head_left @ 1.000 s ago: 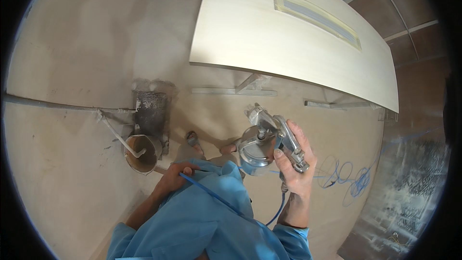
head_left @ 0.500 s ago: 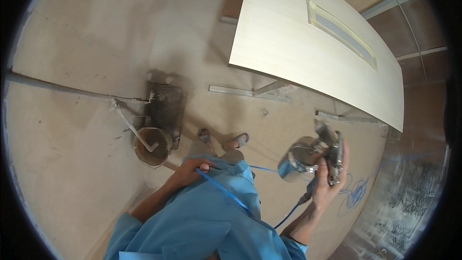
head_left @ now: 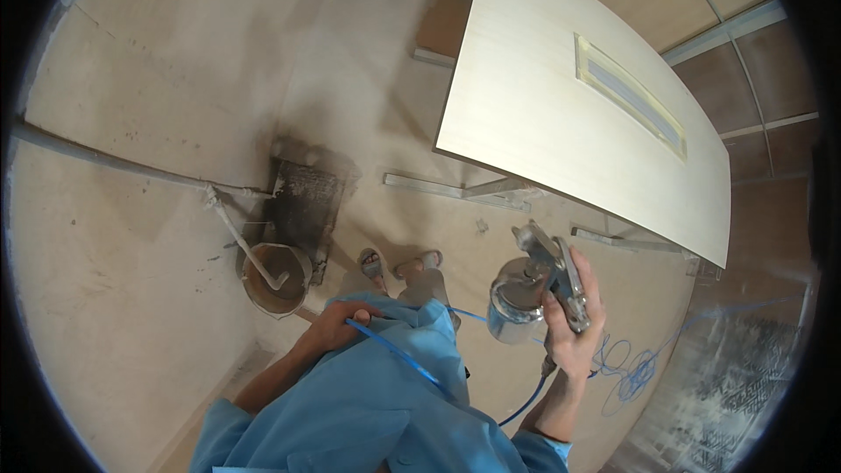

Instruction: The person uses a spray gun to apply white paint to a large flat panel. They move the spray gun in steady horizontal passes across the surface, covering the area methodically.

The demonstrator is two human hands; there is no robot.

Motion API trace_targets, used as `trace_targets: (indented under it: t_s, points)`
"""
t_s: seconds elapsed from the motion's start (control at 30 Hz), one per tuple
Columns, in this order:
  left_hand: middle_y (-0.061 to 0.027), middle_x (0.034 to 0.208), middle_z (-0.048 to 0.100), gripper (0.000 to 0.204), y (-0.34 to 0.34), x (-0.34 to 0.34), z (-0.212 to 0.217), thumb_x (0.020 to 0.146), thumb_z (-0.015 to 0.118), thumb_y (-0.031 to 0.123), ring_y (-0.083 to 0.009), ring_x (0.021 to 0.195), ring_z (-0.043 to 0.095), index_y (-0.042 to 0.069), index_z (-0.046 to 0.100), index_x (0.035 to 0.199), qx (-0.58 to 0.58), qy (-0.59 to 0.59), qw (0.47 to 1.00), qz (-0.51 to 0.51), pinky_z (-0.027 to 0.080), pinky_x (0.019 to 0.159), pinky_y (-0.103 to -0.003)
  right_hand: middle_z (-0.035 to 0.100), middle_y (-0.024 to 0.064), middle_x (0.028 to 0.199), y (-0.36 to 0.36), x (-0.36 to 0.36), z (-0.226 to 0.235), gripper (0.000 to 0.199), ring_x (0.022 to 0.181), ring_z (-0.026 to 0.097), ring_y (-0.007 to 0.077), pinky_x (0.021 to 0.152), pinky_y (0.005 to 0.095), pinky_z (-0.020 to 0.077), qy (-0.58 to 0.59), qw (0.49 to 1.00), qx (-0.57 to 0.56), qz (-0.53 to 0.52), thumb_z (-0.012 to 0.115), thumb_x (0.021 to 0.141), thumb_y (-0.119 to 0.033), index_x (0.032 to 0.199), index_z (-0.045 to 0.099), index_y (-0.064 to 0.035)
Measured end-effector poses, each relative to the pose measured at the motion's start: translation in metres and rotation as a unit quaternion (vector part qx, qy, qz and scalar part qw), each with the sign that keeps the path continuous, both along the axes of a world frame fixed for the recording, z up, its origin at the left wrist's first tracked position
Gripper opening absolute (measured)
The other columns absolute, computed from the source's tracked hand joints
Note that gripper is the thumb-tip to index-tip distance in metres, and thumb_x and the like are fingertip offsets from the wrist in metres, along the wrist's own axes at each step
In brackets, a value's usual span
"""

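My right hand [head_left: 575, 320] is wrapped round the handle of a metal spray gun [head_left: 554, 273]. A silvery paint cup [head_left: 515, 302] hangs at the gun's left side, smeared with grey. From the base of the grip a blue air hose [head_left: 526, 407] runs down toward my body. At my waist my left hand [head_left: 344, 324] is closed on a length of the same blue hose, in front of my blue smock [head_left: 350, 412]. Ahead to the right lies a large pale door panel [head_left: 534, 114] with a narrow masked window [head_left: 632, 96]; the gun is apart from its near edge.
Metal supports [head_left: 455, 193] stand beneath the panel. On the left are a bucket [head_left: 279, 278] with a bent pipe [head_left: 250, 245] over it and a dark stained patch [head_left: 302, 201]. Blue hose coils [head_left: 632, 372] lie on the floor at right, by a paint-spattered wall [head_left: 736, 385].
The spray gun in my right hand has moved left, toward my body, and looks sharper. The panel appears lower and farther right as the view shifts. My left hand keeps hold of the hose.
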State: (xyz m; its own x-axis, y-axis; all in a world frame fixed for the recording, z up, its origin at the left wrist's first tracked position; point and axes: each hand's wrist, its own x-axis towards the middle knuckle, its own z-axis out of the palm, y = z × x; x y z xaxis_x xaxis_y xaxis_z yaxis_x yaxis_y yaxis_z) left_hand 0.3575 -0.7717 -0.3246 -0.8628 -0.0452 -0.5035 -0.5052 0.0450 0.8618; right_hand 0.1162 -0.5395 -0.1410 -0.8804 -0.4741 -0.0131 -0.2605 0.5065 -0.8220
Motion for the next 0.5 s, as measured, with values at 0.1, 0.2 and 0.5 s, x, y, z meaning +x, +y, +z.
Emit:
trace_targets:
  t_s: [0.1, 0.2, 0.5]
  points:
    - [-0.0173, 0.094, 0.073, 0.079, -0.02, -0.012, 0.0, 0.102, 0.036, 0.071, -0.0324, 0.094, 0.07, 0.002, 0.074, 0.113, 0.002, 0.0, 1.0, 0.01, 0.053, 0.085, -0.043, 0.07, 0.0202, 0.12, -0.042, -0.026, -0.006, 0.052, 0.102, 0.067, 0.0213, 0.091, 0.0338, 0.0526, 0.041, 0.999, 0.004, 0.03, 0.063, 0.092, 0.002, 0.143, 0.054, 0.0025]
    - [-0.0121, 0.085, 0.069, 0.084, -0.042, -0.027, -0.005, 0.1, 0.034, 0.074, -0.0266, 0.085, 0.067, 0.002, 0.074, 0.113, -0.012, -0.028, 0.999, 0.028, 0.052, 0.08, -0.04, 0.07, 0.0188, 0.123, -0.08, -0.063, -0.012, 0.054, 0.104, 0.067, 0.0205, 0.091, 0.0334, 0.0518, 0.066, 0.998, -0.017, 0.011, 0.063, 0.093, 0.001, 0.146, 0.054, -0.0017]
    - [-0.0093, 0.078, 0.067, 0.082, -0.141, -0.136, -0.024, 0.101, 0.036, 0.074, -0.0206, 0.08, 0.065, 0.002, 0.075, 0.112, -0.008, -0.033, 0.996, 0.08, 0.051, 0.076, -0.039, 0.071, 0.0158, 0.117, -0.153, -0.192, 0.001, 0.068, 0.101, 0.068, 0.0187, 0.089, 0.0323, 0.053, 0.084, 0.974, -0.167, -0.13, 0.066, 0.091, -0.004, 0.154, 0.041, 0.0017]
